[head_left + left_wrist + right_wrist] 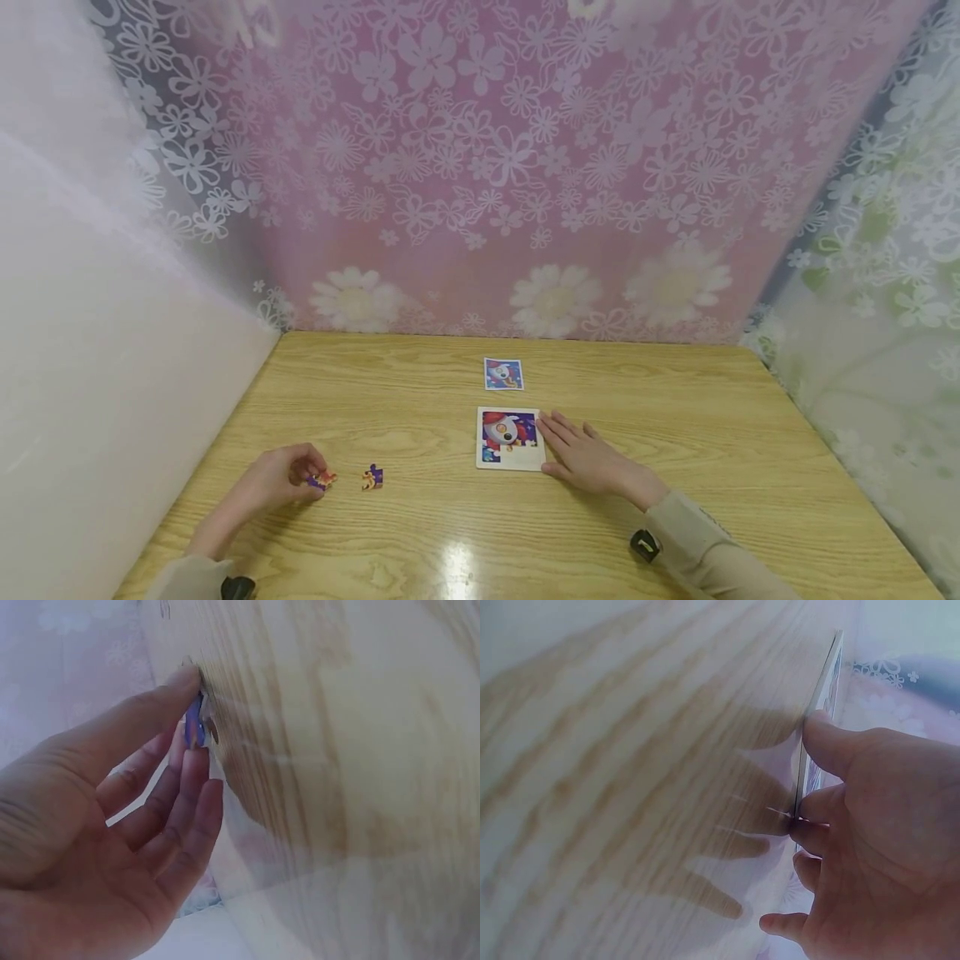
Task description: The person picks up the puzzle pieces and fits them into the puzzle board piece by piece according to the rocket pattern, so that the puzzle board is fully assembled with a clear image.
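Between the thumb and fingers of my left hand is a purple and orange jigsaw piece, pinched low over the table at the left. The left wrist view shows this piece nearly edge-on, partly covered by the thumb. Another purple and orange jigsaw piece lies just to its right. In the middle is a white-framed puzzle board, partly filled with a white rocket picture; its lower right part is bare. My right hand rests at the board's right edge, fingers extended, fingertips and thumb touching the frame.
A small picture card with a similar rocket lies beyond the board. The wooden table meets a pink flowered curtain at the back. A pale wall stands along the left side and a flowered sheet along the right.
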`<state>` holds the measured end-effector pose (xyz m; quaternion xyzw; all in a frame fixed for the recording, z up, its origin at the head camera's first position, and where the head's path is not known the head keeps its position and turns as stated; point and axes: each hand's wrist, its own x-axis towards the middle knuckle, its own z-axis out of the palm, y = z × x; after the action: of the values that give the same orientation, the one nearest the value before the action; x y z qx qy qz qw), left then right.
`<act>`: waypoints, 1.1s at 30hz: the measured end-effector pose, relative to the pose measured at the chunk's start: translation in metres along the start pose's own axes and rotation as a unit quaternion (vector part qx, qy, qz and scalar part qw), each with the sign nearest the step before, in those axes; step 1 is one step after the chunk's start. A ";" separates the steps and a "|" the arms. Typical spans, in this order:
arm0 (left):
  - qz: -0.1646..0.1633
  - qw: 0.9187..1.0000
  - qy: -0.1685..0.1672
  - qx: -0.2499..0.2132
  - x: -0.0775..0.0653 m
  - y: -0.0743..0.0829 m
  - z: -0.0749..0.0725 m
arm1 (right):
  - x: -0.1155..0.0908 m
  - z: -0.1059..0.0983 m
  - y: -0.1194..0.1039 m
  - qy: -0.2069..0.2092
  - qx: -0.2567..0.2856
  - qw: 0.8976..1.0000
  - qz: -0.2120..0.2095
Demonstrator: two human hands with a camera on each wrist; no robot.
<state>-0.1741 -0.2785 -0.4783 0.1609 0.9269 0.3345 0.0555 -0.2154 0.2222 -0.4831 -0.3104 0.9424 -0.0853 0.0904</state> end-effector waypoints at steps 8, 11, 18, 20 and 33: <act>-0.005 1.000 0.009 -0.029 0.010 -0.006 -0.003 | 0.001 0.004 0.004 0.010 -0.001 1.000 -0.007; -0.005 0.999 0.014 -0.047 0.016 -0.007 -0.005 | 0.001 0.005 0.005 0.010 -0.006 1.000 -0.007; 0.004 0.998 0.047 -0.044 0.033 0.002 -0.010 | 0.000 0.001 0.002 0.005 0.004 1.000 -0.004; 0.005 0.998 0.051 -0.046 0.039 0.007 -0.010 | 0.000 0.000 0.001 0.003 0.003 1.000 -0.001; 0.045 0.996 0.046 -0.057 0.080 0.046 0.002 | 0.001 0.002 0.001 0.004 0.007 1.000 -0.002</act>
<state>-0.2374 -0.2171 -0.4506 0.1839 0.8997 0.3959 0.0067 -0.2163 0.2226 -0.4851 -0.3111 0.9417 -0.0928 0.0889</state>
